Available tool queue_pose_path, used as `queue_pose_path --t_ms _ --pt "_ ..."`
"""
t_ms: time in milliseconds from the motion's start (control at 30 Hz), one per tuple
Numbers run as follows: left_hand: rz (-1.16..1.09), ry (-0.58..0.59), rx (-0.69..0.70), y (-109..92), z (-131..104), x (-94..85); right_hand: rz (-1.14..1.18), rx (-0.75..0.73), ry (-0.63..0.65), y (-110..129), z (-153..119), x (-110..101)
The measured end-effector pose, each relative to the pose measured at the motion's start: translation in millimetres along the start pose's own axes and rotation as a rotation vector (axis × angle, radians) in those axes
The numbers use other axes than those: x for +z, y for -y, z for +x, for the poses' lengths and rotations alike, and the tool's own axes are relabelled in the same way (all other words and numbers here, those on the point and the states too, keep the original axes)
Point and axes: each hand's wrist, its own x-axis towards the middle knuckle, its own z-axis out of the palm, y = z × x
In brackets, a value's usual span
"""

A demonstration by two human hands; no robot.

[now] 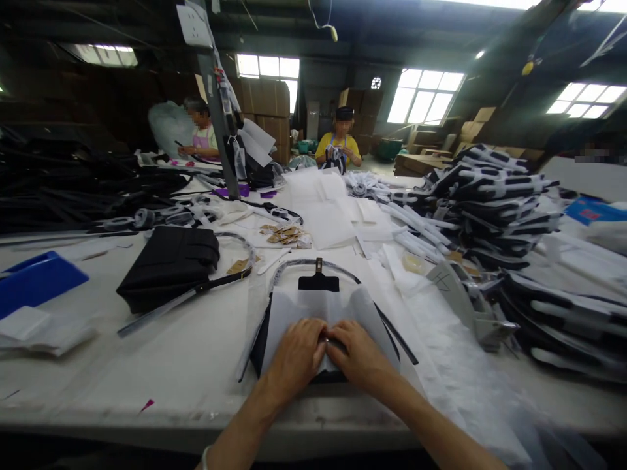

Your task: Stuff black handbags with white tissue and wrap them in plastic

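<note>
In front of me lies a black handbag (318, 283) with a plastic-wrapped handle (289, 264) arching away from me. White wrapping paper (365, 313) covers most of its body. My left hand (298, 349) and my right hand (353, 351) meet over the lower middle of the paper, fingers curled in and thumbs close together. Between them shows a small shiny spot, too small to name. Both hands look closed, at the paper or a part of the bag beneath; what exactly the fingers grip is hidden.
Another black handbag (169, 264) stands to the left, beside a blue tray-like object (42, 281). A tape dispenser (470, 307) and piled wrapped bags (499, 196) are on the right. Paper sheets (323, 215) and small brown packets (283, 234) lie ahead. Two people work beyond the table.
</note>
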Motion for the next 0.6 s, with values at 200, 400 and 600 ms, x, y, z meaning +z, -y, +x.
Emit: queue_pose_path --t_ms 200,400,600 --pt "-0.044 0.034 -0.06 3.3 -7.8 -2.1 0.05 -0.12 -0.048 -7.3 -7.4 3.1" --pt "-0.124 0.048 -0.028 6.9 -14.1 -3.8 -0.087 -0.219 0.026 -5.9 -8.1 -2.7" --pt "-0.265 0.009 -0.094 14.1 -14.0 1.0 -0.023 -0.092 -0.002 -3.1 -6.0 -1.9"
